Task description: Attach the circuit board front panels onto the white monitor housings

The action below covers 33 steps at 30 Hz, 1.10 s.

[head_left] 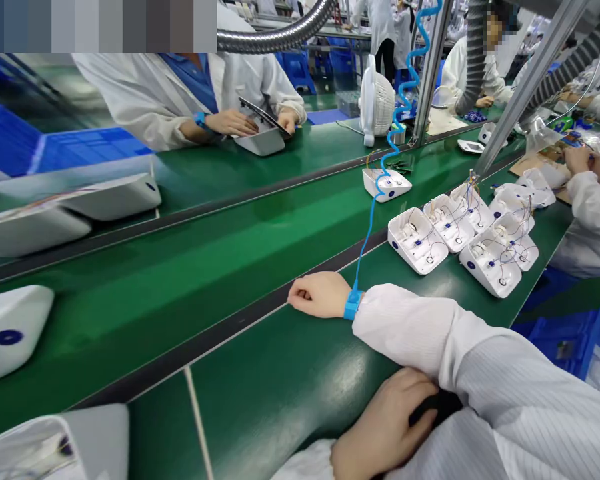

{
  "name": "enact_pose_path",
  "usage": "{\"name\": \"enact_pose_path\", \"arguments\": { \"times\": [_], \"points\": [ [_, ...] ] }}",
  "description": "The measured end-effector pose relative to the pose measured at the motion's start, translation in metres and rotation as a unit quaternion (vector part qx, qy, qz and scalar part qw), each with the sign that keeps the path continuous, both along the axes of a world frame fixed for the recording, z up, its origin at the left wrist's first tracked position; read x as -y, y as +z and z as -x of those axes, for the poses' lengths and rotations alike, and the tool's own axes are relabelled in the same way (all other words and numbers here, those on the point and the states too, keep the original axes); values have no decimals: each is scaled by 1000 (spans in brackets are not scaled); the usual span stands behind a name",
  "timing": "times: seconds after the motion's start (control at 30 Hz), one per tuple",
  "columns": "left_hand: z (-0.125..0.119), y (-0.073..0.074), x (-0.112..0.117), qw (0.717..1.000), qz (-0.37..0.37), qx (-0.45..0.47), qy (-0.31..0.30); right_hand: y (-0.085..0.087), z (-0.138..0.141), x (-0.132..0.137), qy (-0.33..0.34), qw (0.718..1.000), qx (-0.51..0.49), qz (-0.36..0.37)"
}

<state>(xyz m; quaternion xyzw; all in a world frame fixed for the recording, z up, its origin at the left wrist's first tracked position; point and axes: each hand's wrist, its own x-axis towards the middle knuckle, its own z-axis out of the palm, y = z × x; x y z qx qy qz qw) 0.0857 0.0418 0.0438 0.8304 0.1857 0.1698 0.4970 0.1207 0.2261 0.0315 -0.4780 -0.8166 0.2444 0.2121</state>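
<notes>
My right hand [323,294] rests on the green table near the conveyor's dark edge, fingers curled into a loose fist with nothing visible in them. A blue wrist strap [352,305] is around that wrist, its coiled blue cord [396,127] running upward. My left hand [387,423] lies lower, close against the right sleeve; its thumb and bent fingers are apart around a dark gap, and its fingertips are partly hidden. Nearest beyond the right forearm are several open white plastic housings [418,241] with thin wires and small parts inside.
A green conveyor belt [240,250] crosses the view, carrying a white housing [386,185] and another housing [15,330] at left. One more housing [100,433] is at lower left. Opposite, a person's hands [233,123] work on a housing beside a white fan [376,100]. Blue bins [563,347] stand at right.
</notes>
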Motion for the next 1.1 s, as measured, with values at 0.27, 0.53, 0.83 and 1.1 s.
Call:
{"name": "enact_pose_path", "arguments": {
  "times": [0.27, 0.53, 0.83, 1.1],
  "points": [
    [0, -2, 0, 1000, 7, 12, -1, -1, 0, 0, -6, 1000, -6, -4],
    [0, -1, 0, 1000, 2, 3, -3, 0, 1, 0, -7, 1000, -6, -3],
    [1, -1, 0, 1000, 11, 1, -4, -2, 1, 0, -8, 1000, 0, -9],
    [1, 0, -1, 1000, 7, 8, -6, -8, 2, -2, -10, 1000, -14, -22]
  ]
}}
